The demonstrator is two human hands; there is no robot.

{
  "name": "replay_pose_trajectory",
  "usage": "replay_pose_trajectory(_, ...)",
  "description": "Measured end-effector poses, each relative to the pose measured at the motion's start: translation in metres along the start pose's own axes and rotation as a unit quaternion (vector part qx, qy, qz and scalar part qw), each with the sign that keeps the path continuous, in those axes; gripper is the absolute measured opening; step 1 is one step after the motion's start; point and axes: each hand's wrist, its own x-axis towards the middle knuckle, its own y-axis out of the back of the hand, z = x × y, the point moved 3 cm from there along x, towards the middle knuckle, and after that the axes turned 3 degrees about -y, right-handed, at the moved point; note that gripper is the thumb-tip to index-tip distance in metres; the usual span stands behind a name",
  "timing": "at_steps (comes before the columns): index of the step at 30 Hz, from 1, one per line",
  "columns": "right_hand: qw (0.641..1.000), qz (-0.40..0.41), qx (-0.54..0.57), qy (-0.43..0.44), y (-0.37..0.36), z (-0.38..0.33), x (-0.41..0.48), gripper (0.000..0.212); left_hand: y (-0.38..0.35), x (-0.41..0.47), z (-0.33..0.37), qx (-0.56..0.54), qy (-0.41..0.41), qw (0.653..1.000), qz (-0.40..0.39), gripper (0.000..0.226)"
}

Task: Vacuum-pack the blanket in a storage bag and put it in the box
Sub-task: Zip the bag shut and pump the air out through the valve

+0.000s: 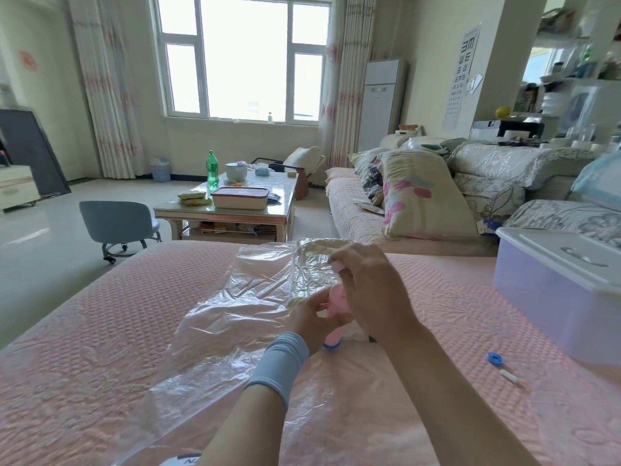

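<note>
Head view: the pink hand pump (337, 302) is being held upright on the storage bag (248, 297), its body being gripped by the left hand (311, 319) and its top by the right hand (368, 290). The bag is lying on the pink bed cover (100, 331), the lidded box (554, 290) at its right.

Left hand (307, 319), right hand (369, 297), curled, adjacent
</note>
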Motion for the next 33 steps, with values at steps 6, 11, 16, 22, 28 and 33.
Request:
replay_pose_trajectory(6,0.972,0.218,0.002,0.091,0.052,-0.014,0.009,0.024,-0.006,0.001,-0.001,-0.003,-0.005,1.000,-0.017,0.052)
replay_pose_trajectory(11,0.998,-0.054,-0.006,-0.042,-0.017,0.018,-0.021,0.033,-0.006,-0.001,0.003,-0.002,0.003,1.000,-0.007,0.029)
replay_pose_trajectory(16,0.997,-0.073,-0.002,0.005,-0.009,0.008,-0.009,0.026,-0.001,-0.001,0.001,-0.006,0.004,1.000,-0.006,0.028)
replay_pose_trajectory(22,0.970,0.187,0.069,0.138,0.054,-0.015,0.010,0.026,-0.004,0.000,-0.001,-0.005,0.006,1.000,-0.023,0.053)
replay_pose_trajectory(28,0.996,-0.025,0.059,0.063,-0.023,0.022,-0.020,0.047,0.004,-0.001,0.008,0.053,0.010,0.997,-0.052,0.045)
replay_pose_trajectory(33,0.993,-0.114,0.039,-0.008,-0.050,0.031,-0.027,0.049,0.035,0.001,0.025,0.034,-0.018,0.999,0.021,0.066)
